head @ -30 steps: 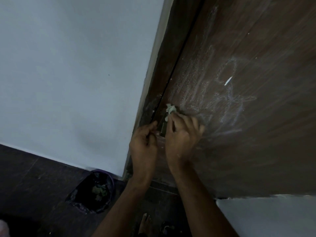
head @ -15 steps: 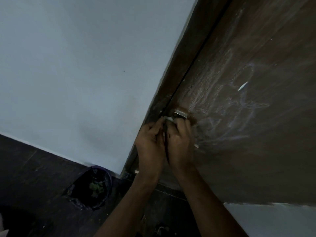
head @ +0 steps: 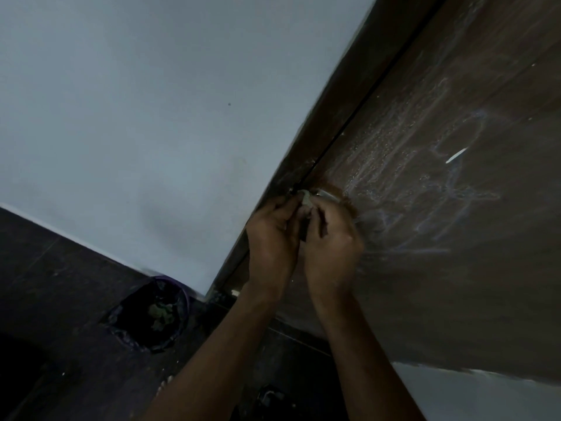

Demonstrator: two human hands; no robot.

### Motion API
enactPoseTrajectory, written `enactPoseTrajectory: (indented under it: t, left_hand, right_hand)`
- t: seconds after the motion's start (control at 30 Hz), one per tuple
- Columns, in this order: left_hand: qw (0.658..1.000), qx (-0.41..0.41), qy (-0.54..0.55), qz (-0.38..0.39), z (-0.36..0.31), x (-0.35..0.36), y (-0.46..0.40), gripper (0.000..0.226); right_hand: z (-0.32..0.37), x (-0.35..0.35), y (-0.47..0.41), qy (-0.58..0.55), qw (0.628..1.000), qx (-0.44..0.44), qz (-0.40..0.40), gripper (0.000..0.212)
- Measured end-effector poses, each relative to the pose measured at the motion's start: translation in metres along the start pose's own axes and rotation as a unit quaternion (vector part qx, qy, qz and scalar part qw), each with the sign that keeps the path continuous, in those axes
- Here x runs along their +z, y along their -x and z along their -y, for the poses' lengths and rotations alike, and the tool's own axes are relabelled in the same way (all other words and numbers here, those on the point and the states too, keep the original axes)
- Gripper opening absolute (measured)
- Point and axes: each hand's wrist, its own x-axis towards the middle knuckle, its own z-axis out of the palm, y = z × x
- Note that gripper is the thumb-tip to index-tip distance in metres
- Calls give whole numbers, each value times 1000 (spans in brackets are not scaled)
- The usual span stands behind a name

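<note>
A dark brown wooden door (head: 455,268) with pale chalk scribbles fills the right side. At its left edge, by the frame (head: 334,117), my left hand (head: 273,238) and my right hand (head: 331,238) are pressed close together. Between their fingertips they pinch a small pale wad (head: 306,198), cloth or paper, held against a metal fitting (head: 326,194) on the door. Most of the fitting is hidden behind my fingers.
A white wall (head: 136,117) stands to the left of the frame. A bin lined with a black bag (head: 151,314) sits on the dark floor (head: 54,284) by the wall's foot. A second pale surface (head: 485,396) shows at the bottom right.
My hands have come together at the door's edge. The pale wad, earlier sticking up above my right fingers, is now pinched between both hands. The view has tilted further.
</note>
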Motion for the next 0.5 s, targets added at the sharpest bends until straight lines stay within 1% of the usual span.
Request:
enactPoseTrajectory:
  t: [0.07,0.17,0.23,0.33,0.37,0.43,0.5]
  left_hand:
    - [1000,3,3,-15,1,6,0,19]
    - [999,-21,14,-25,14,13,3,14]
    - [998,-45,12,-35,26,17,10,15]
    - [994,-101,2,-39,41,20,22,18]
    - [994,-104,-2,-40,44,20,24,19]
    - [996,-78,-8,-47,47,24,22,19]
    - [997,-49,-8,-58,46,28,19,19]
  right_hand:
    - [0,-7,-1,-41,998,47,-21,20]
    - [-3,-18,7,-31,999,23,-36,20]
    - [-8,-24,15,-23,999,24,-25,21]
    - [-17,-26,27,-22,998,64,-1,22]
    - [-20,-25,31,-26,997,78,8,23]
    - [-23,-23,37,-33,996,85,17,24]
    - [-26,-17,42,-37,996,77,9,23]
